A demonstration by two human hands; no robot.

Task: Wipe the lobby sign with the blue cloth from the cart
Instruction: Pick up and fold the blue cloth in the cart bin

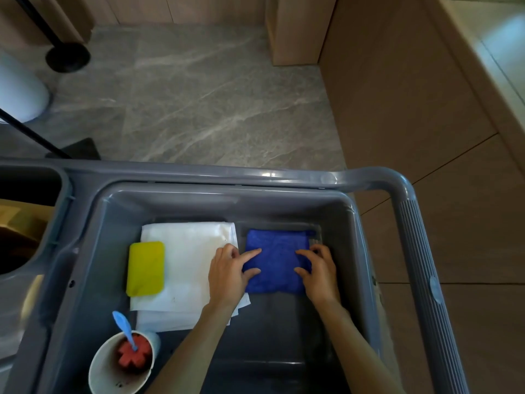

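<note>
A folded, square blue microfibre cloth (pixel 277 260) lies flat in the right half of the deep grey plastic cart tub (pixel 360 251). Both hands are on it: the left hand (pixel 228 275) rests its forefinger and thumb on the cloth's left edge, the right hand (pixel 319 273) has its fingers bent down onto the right edge. Whether either hand actually pinches the fabric cannot be told.

Just left of the cloth, touching it, sits a stack of white folded sheets (pixel 190 268), with a yellow rounded rectangular sponge (pixel 145 268) on top; the left wrist crosses the stack's corner. Nearer the person stands a white paper cup (pixel 109 373) holding a red cross-shaped piece (pixel 133 352) and a light blue plastic spoon (pixel 123 325). Beyond the cart lies grey marbled floor (pixel 199 95); wooden panelling (pixel 412 109) rises at right.
</note>
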